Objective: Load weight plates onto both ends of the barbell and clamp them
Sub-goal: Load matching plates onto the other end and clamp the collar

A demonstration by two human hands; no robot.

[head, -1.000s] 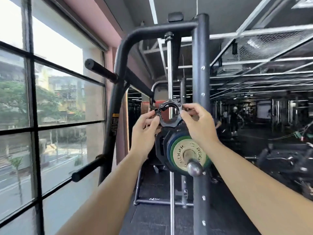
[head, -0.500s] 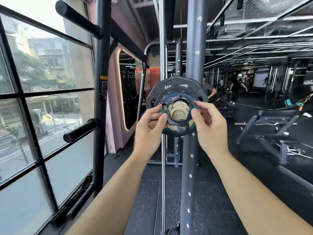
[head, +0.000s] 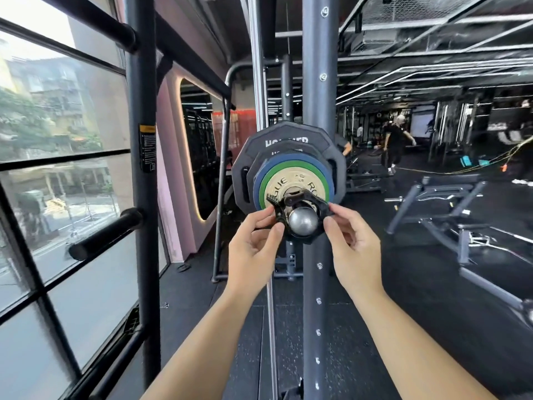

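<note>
Glossy metal barbell end [head: 302, 223]

This is a commercial gym. A tall dark grey steel rack upright [head: 317, 82], drilled with a column of bolt holes, stands in the middle. Just in front of it, a round steel barbell end [head: 302, 225] carries a stack of weight plates [head: 288, 134], black rubber, blue, green and gold, with a black plastic collar [head: 298, 198] on the sleeve. Right of the upright, a black padded adjustable bench [head: 450, 186] stands on speckled black rubber flooring [head: 375, 356]. Beyond the bench, a person in dark sports clothes [head: 393, 140] moves among more racks. Left of the upright, a black tubular frame with peg handles [head: 141, 197] stands against large black-framed windows [head: 57, 111] overlooking a street.
</note>
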